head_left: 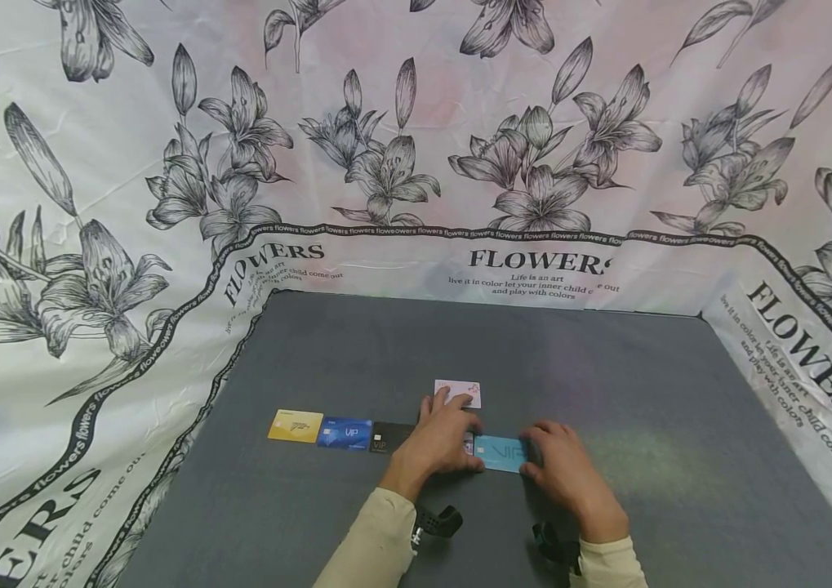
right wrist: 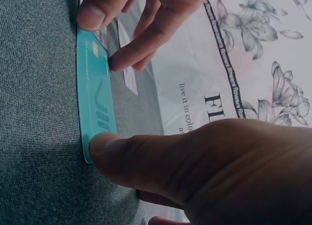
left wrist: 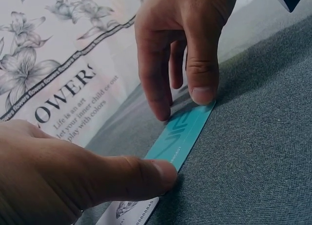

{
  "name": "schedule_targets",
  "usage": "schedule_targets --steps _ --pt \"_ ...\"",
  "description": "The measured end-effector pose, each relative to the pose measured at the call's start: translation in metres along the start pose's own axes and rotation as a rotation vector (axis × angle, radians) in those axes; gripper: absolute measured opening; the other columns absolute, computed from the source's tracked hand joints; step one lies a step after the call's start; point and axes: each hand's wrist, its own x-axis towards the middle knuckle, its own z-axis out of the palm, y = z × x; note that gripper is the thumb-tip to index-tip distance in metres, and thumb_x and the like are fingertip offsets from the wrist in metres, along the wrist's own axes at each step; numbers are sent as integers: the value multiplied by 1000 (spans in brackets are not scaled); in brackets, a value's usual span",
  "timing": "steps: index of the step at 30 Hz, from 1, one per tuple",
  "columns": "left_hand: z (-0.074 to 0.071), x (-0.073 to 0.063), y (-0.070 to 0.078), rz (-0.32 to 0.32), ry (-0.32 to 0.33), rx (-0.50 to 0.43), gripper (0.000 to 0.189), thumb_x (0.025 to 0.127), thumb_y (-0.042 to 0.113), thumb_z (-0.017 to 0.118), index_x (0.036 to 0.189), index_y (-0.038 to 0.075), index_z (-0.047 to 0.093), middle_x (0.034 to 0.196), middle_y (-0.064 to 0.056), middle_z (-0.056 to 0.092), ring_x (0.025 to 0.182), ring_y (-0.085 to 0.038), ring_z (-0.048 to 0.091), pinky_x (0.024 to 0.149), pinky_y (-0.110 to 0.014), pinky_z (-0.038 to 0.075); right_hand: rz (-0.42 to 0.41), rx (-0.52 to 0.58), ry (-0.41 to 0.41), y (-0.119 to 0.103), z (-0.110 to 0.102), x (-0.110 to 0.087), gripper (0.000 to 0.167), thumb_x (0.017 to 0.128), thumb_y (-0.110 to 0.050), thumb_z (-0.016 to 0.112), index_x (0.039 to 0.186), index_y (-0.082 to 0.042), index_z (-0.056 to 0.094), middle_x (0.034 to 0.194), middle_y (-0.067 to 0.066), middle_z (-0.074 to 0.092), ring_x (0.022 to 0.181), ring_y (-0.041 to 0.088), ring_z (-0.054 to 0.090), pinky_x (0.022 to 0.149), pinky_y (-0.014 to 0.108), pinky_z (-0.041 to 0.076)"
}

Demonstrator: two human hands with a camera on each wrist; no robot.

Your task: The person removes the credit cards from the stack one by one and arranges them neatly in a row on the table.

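A teal VIP card (head_left: 498, 454) lies on the grey cloth at the right end of a row of cards. My left hand (head_left: 443, 437) holds its left end, thumb at the near edge and a finger at the far edge. At the other end, my right hand (head_left: 566, 469) grips the card between thumb and fingers. Under the left hand, a whitish card (left wrist: 129, 210) adjoins the teal one, mostly covered in the head view. Farther left come a black card (head_left: 386, 438), a blue VIP card (head_left: 344, 433) and a yellow card (head_left: 295, 425).
Behind the row, a pale pink card (head_left: 475, 395) lies by itself, partly overlapped by left-hand fingers in the head view. The grey tabletop (head_left: 680, 392) extends around the cards. White flower-printed fabric (head_left: 401, 269) borders it at the back and sides.
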Motion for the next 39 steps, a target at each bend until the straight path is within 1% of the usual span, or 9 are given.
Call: schedule_targets --steps 11,16,19,23,25,31,34,37,39 --pt "-4 1 -6 10 4 -32 49 81 43 97 125 26 82 165 -6 53 162 -45 31 128 -73 28 -6 65 -9 1 -4 1 39 94 -10 86 130 -1 73 141 30 64 134 55 56 111 71 46" --pt "-9 2 -11 7 3 -22 50 86 46 94 129 26 81 167 -5 52 163 -42 31 128 -69 30 -12 98 -9 3 -8 5 38 95 -9 83 131 2 72 143 32 63 136 57 56 112 73 45" --pt "-14 2 -14 -4 13 -54 51 87 46 93 132 23 80 168 -6 51 163 -41 32 130 -68 30 -15 108 -8 4 -10 7 42 97 -10 82 135 4 70 145 34 61 137 58 55 112 74 45" --pt "-19 3 -20 -33 33 -115 53 87 43 94 134 22 80 170 -6 49 164 -41 30 131 -66 28 -30 109 12 5 -13 11 46 97 -12 82 137 5 69 145 35 61 135 57 58 111 73 47" --pt "-22 4 -24 -44 41 -124 55 87 43 94 136 23 79 170 -6 49 164 -40 30 132 -65 28 -45 105 27 6 -14 14 47 96 -12 83 136 6 69 143 34 62 133 56 60 110 72 49" --pt "-32 8 -38 -21 86 -106 58 86 43 94 138 21 78 166 -9 53 160 -45 36 129 -65 33 -60 120 53 7 -16 24 48 96 -15 84 137 5 70 145 35 62 134 56 60 110 72 49" --pt "-38 9 -44 -15 95 -137 59 87 40 94 139 18 77 166 -12 53 160 -48 35 128 -67 32 -62 129 66 9 -16 30 48 97 -16 83 138 4 70 147 34 61 135 56 59 110 72 49" --pt "-43 10 -49 -25 91 -186 60 87 37 94 140 16 76 167 -13 51 161 -49 33 129 -68 30 -72 131 86 9 -16 35 48 97 -16 83 138 4 70 146 33 62 135 56 60 109 72 49" --pt "-45 11 -53 -33 92 -197 60 87 37 95 140 15 76 168 -14 51 161 -49 33 129 -68 30 -82 129 99 10 -15 40 48 96 -15 84 137 4 70 145 33 63 134 55 61 110 71 50"
